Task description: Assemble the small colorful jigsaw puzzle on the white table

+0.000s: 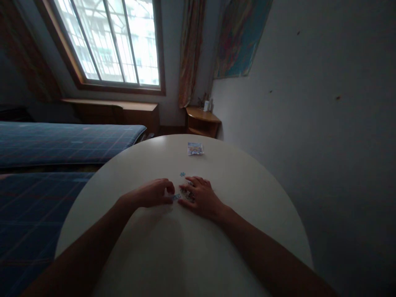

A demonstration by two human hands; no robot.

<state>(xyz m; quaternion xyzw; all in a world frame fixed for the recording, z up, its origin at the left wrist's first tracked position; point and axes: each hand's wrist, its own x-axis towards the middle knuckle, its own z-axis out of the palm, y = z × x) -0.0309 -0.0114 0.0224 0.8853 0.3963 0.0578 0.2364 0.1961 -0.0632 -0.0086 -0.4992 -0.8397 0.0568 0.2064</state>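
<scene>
A round white table [145,159] fills the middle of a dim room, its far edge curving toward a window [117,45] and a wooden corner shelf [204,115]. Along the left edge lies blue plaid bedding [68,142]; the right edge faces a pale wall [309,144].

Both hands work well inside the rim. The right hand [201,196] arches over a pile of small pieces [188,194], fingers spread apart, the pile partly hidden beneath them. The left hand [157,192] is curled just beside it, a gap showing between thumb and forefinger; a small bluish patterned piece [176,197] lies at the thumb's tip, and whether it is gripped I cannot tell.

A blue flower-shaped piece [182,174] rests just beyond the right fingertips, toward the far edge. Farther on, near that edge, lies a flat printed packet [195,149]. Broad stretches of white tabletop run from each hand out to the left and right edges.
</scene>
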